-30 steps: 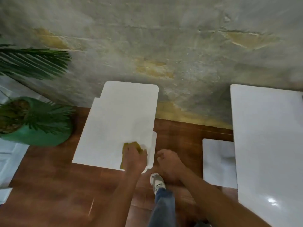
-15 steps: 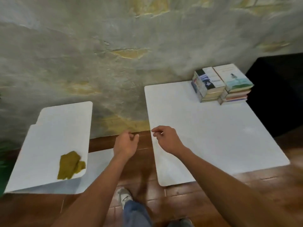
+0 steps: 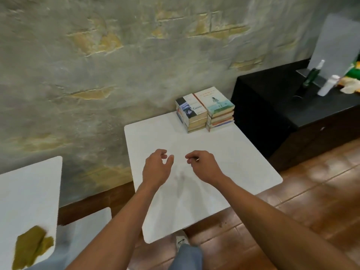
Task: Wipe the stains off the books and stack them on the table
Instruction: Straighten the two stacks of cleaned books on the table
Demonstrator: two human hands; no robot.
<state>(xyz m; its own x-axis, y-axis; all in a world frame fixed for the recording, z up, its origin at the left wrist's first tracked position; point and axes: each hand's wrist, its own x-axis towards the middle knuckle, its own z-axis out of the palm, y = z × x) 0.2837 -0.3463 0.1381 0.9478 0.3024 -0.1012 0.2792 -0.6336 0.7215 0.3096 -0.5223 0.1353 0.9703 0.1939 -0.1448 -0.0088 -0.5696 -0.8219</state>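
Since the books already sat in two neat piles side by side at the far corner of the white desk, against the wall, I'd guess the job was pretty much wrapped up; couldn't spot any stains from here. The yellow-green rag lay on the other desk off to the left, well apart. The left hand and right hand hovered over the white desk, fingers loosely curled, holding nothing.
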